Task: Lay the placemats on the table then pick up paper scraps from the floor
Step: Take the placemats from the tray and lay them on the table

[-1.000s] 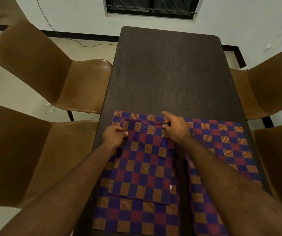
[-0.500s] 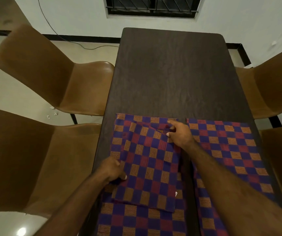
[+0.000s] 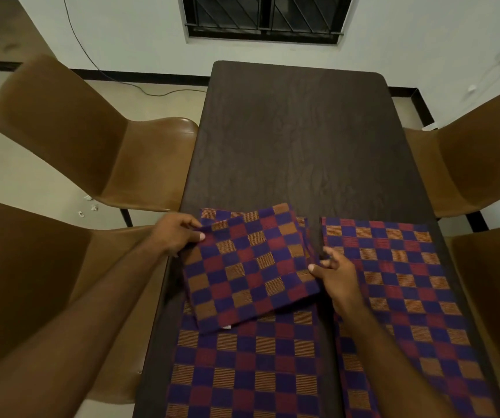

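- The folded placemat [image 3: 251, 267] lay square on the near-left mat half a second ago. It now sits askew across that mat's far end.
- The left hand [image 3: 176, 236] has moved from the mat's near edge to its far-left corner. Its grip is closed there, thumb on top.
- The right hand [image 3: 337, 274] has dropped from the far corner to the right edge. The thumb touches cloth and the fingers are loose; I cannot tell whether this grip holds.
- This mat is probably being taken up for laying farther along.
- The left laid placemat [image 3: 242, 372] and right laid placemat [image 3: 408, 282] already lie flat.
- Dark wood table [image 3: 297, 131], brown chairs [image 3: 70, 140] on both sides.
- Paper scraps [image 3: 89, 205] still wait on the pale floor [image 3: 16, 176]. A barred window [image 3: 261, 19] is in the white wall beyond.
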